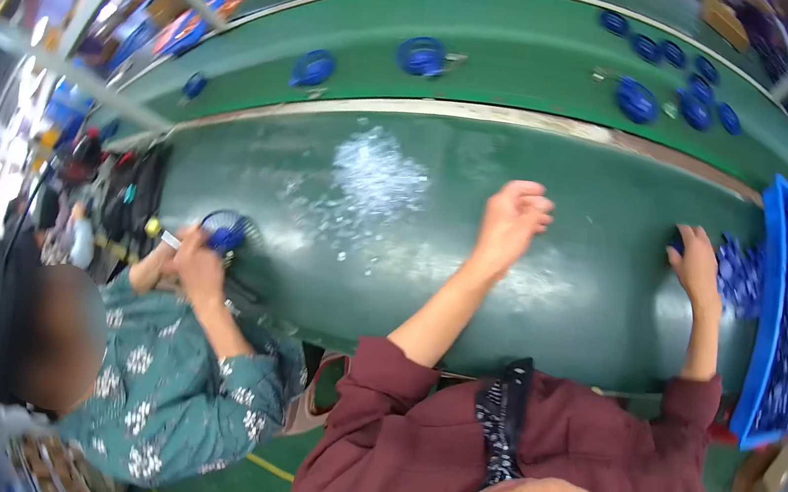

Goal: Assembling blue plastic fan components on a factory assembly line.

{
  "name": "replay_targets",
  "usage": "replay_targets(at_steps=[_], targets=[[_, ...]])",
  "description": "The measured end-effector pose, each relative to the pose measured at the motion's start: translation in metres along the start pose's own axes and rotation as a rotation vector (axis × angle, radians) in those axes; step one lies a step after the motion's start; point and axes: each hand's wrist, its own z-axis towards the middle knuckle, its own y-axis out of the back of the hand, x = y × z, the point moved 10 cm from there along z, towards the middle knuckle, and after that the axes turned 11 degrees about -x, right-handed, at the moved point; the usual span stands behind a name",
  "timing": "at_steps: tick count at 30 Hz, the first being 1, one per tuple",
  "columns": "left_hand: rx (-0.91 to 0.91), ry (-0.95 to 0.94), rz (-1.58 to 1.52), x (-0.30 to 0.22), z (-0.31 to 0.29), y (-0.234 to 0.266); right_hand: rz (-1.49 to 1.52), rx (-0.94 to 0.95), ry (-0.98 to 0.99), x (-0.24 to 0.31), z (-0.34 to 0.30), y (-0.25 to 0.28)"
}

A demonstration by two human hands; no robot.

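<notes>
Above the green work table (596, 302), my left hand (513, 224) is raised with its fingers curled in. What it holds, if anything, is hidden. Further right, my right hand (697, 264) rests low at the edge of a pile of small blue plastic parts (740, 277), its fingers bent round a dark blue part (677, 245). A large blue bin (764, 325), full of similar blue parts, stands just beyond that pile. Left of my left hand, a heap of small clear or whitish pieces (378, 174) is spread over the table.
At my left a co-worker in a green flowered top (186, 388) handles a blue caged fan (229, 230) and a yellow-ended tool (155, 228). Behind the table's pale raised edge (491, 113), a green conveyor belt (529, 55) carries several round blue fan assemblies (637, 100).
</notes>
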Motion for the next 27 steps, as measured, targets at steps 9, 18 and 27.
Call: replay_targets(at_steps=[9, 18, 27], targets=[[-0.472, -0.825, 1.048, -0.129, 0.119, 0.027, 0.478, -0.136, 0.035, 0.081, 0.002, 0.002], [-0.467, -0.881, 1.645, -0.103, 0.189, 0.069, 0.456, -0.112, 0.036, 0.075, -0.006, -0.014], [0.047, -0.998, 1.387, -0.090, -0.003, -0.042, 0.386, 0.219, -0.021, 0.109, -0.023, -0.011]])
